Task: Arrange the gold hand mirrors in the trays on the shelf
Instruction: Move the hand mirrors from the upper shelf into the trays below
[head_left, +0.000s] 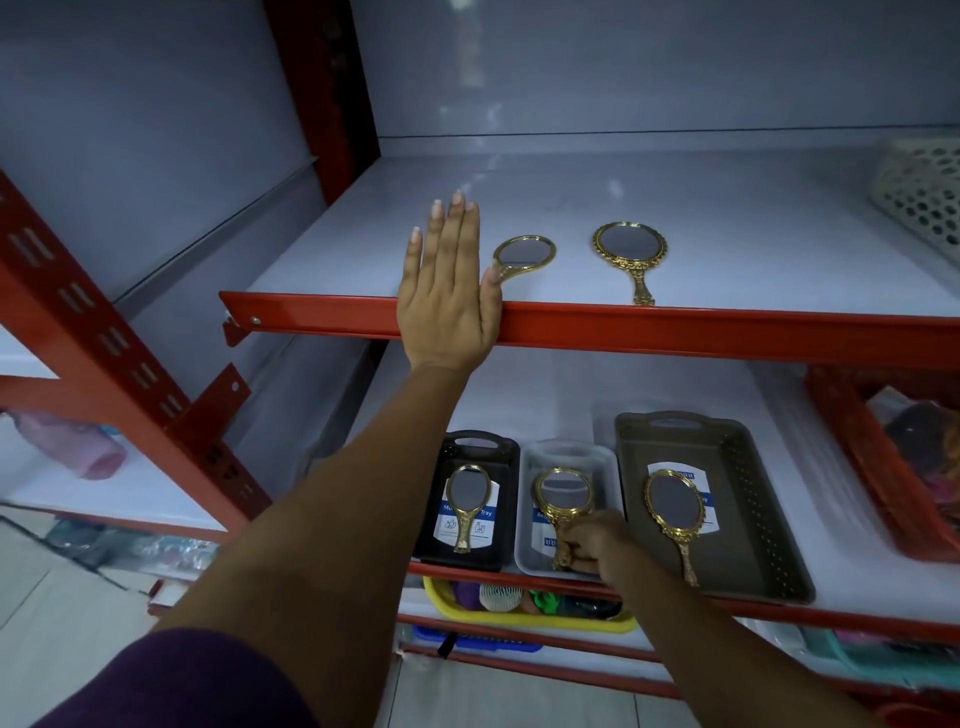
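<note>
Left hand (448, 291) flat and spread, palm down on the front edge of the upper shelf (675, 208), fingers pointing toward the back wall, holding nothing; the thumb lies just beside the handle of a small plain gold mirror (522, 255), contact not certain. Purple sleeve (171, 680) at the upper arm. Right hand (595, 543) low, on the lower shelf (810, 467), fingers pinched closed around the handle of an ornate gold mirror (563, 496) inside the light grey tray (527, 499), glass facing up, head toward the back of the tray. Left of it, touching or nearly so, a black tray (511, 452) at the shelf's front edge holds a slim gold mirror (467, 501) lying on a printed label, handle toward the front. Right of the grey tray, a larger brown tray (748, 499) with perforated walls holds a large ornate gold mirror (675, 514), tilted a little, handle toward the front right. On the upper shelf, right of the small plain mirror and well apart from it, a second large ornate mirror (630, 254) lies loose, handle reaching the front edge. White perforated basket (922, 192) at the upper shelf's far right. Red basket (857, 457) with dark contents at the lower shelf's right edge. Below, a yellow tray (519, 621) of mixed small goods, and a blue tray (478, 644) under that. Red steel upright (98, 332) at left; pink item (67, 441) on the neighbouring shelf.
</note>
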